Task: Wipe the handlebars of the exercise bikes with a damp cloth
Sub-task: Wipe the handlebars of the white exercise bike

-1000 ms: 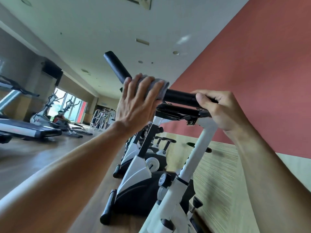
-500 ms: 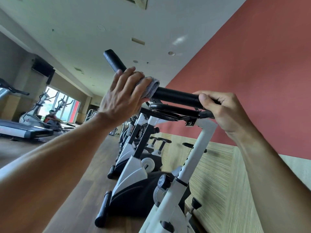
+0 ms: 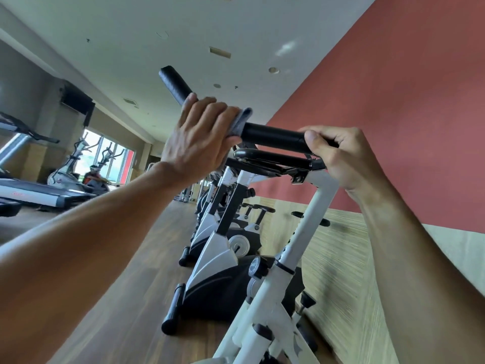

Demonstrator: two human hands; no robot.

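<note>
Leftward along the bar is how the left hand (image 3: 199, 137) has travelled since a second ago, from near the middle of the black padded handlebar (image 3: 273, 136) to its bend, carrying the grey folded cloth (image 3: 240, 123) with it; the right hand (image 3: 338, 158) has stayed where it was.

Both hands are clenched on the bar. The left one's fingers curl over the cloth and press it round the bend, with a fold of cloth showing at its 3 o'clock side. The right one grips the bar's other end bare, thumb on the near side. Between the two hands a stretch of bar is uncovered, and a second black foam section (image 3: 174, 82) rises from the cloth toward 11 o'clock.

Just under the bar sits a thinner glossy black bar (image 3: 273, 156) on a bracket atop the white steel post (image 3: 309, 222) of the nearest exercise bike. Beyond it, toward 12 o'clock, a row of white-and-black exercise bikes (image 3: 217, 248) recedes along the red wall (image 3: 393, 101); I can count at least three, the farther ones overlapping too much to tell.

At 9 o'clock, across the brown wood floor (image 3: 126, 298), stand two grey treadmills (image 3: 39, 190) and, by the bright window (image 3: 105, 151), two elliptical trainers (image 3: 70, 166).
</note>
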